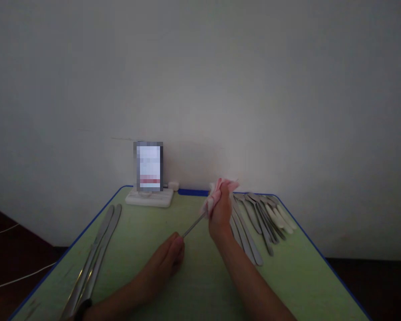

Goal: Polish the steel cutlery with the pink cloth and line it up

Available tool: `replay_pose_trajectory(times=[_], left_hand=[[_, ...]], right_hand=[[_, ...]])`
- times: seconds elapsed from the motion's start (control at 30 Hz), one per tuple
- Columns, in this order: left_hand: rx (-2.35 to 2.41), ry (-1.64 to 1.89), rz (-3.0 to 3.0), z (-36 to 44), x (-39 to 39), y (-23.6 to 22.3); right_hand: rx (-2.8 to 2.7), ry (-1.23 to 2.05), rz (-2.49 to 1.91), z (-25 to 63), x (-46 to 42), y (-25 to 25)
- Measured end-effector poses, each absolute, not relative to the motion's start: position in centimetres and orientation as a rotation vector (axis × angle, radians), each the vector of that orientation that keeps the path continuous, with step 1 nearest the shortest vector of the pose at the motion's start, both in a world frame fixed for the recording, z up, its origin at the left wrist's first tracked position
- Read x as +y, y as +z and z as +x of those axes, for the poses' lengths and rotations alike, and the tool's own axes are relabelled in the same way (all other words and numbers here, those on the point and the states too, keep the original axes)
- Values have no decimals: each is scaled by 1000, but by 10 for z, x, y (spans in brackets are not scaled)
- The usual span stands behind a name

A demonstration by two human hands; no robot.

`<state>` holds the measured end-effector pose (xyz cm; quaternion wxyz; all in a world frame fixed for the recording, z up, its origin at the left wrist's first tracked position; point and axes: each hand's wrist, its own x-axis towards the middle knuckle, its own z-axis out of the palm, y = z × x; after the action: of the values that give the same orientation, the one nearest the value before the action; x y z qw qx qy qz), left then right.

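Observation:
My left hand (169, 255) is closed around one end of a thin metal utensil (194, 224), low over the middle of the green table. The utensil slants up and to the right into a pink and white cloth (214, 197). Closed around that cloth is my right hand (221, 216), so the utensil's far end is covered and its kind does not show. Just right of my right hand lie several metal utensils (247, 238), with spoons (254, 214) among them. Two long table knives (102, 243) rest along the left side, near my left forearm.
A lit, blurred-out screen (149, 167) stands on a white base (149, 197) at the table's back left, with a small white block (173, 186) beside it. Pale-handled utensils (279, 217) lie at the right. The blue-edged table (143, 232) meets a grey wall (200, 89).

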<state>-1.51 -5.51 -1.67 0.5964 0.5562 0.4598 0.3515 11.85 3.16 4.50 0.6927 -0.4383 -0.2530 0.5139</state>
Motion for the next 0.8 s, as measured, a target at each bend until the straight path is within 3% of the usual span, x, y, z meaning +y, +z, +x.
replay_pose_trajectory(times=[0.3,0.5,0.8], left_hand=[[1279,862,1376,-14,-56,-13],[1208,724,1519,-16,-60,-11],[955,799,1437,-21,-59,-11]], right_hand=[[-941,1258,-1216,81,6,26],[-768,1149,-1127,121,30,51],[-657,984,-1021,150,44,67]])
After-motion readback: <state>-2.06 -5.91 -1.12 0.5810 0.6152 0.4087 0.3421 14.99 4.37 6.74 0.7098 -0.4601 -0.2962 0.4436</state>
